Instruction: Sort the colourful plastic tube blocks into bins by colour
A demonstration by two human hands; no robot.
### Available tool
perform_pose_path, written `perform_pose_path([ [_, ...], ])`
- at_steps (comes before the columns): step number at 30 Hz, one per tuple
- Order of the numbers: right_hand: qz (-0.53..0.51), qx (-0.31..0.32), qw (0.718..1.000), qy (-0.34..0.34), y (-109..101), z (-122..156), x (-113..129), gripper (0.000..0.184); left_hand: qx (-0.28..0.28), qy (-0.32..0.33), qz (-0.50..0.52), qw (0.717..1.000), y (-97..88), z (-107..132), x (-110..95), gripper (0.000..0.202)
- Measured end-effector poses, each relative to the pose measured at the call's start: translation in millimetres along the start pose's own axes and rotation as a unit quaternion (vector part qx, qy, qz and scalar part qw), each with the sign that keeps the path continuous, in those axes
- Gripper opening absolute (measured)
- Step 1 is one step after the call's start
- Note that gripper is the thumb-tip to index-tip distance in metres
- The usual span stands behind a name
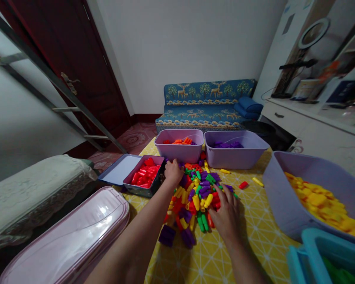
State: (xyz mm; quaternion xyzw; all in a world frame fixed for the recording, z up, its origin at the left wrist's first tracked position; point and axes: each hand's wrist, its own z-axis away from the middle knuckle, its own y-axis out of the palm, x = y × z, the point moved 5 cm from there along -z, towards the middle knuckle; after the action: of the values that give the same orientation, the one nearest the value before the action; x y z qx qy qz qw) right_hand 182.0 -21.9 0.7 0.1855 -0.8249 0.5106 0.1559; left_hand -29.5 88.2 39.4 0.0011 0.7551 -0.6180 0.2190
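Observation:
A pile of small plastic pieces (198,193) in red, yellow, green, purple and orange lies on the yellow patterned tablecloth (254,236). My left hand (173,172) reaches to the pile's far left edge, next to the tin of red pieces (144,176); its fingers are curled down onto the pieces, and what they hold is hidden. My right hand (225,215) rests on the near right side of the pile, fingers spread over the pieces.
Two purple bins stand behind the pile, one with orange pieces (180,146), one with purple pieces (235,150). A bin of yellow pieces (313,197) and a blue bin with green pieces (328,260) sit at right. A pink lid (68,240) lies at left.

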Motion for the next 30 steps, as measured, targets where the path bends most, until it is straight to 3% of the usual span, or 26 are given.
perform_pose_path([
  [4,-0.007,-0.005,1.000,0.000,3.0,0.0,-2.1,0.053,0.014,0.043,-0.070,0.996,8.8,-1.6,-13.8,0.040],
  [11,-0.014,-0.008,1.000,-0.001,5.6,-0.3,-3.5,0.055,-0.023,0.138,-0.202,0.969,-23.3,-18.3,-18.7,0.036],
  [15,-0.016,-0.014,1.000,-0.004,4.3,0.0,-2.6,0.053,0.022,0.148,-0.289,0.946,-19.0,-33.0,-11.5,0.029],
  [20,-0.008,-0.012,1.000,0.001,3.9,0.2,-2.3,0.054,0.029,0.179,-0.301,0.936,-6.2,-36.0,-3.7,0.031],
  [24,-0.014,-0.008,1.000,0.005,4.6,0.4,-3.2,0.054,0.007,0.215,-0.291,0.932,-2.2,-37.7,-2.5,0.036],
  [30,-0.015,-0.002,1.000,0.007,2.8,-0.2,-2.4,0.055,0.028,0.267,-0.272,0.924,-2.2,-36.7,-7.3,0.030],
])
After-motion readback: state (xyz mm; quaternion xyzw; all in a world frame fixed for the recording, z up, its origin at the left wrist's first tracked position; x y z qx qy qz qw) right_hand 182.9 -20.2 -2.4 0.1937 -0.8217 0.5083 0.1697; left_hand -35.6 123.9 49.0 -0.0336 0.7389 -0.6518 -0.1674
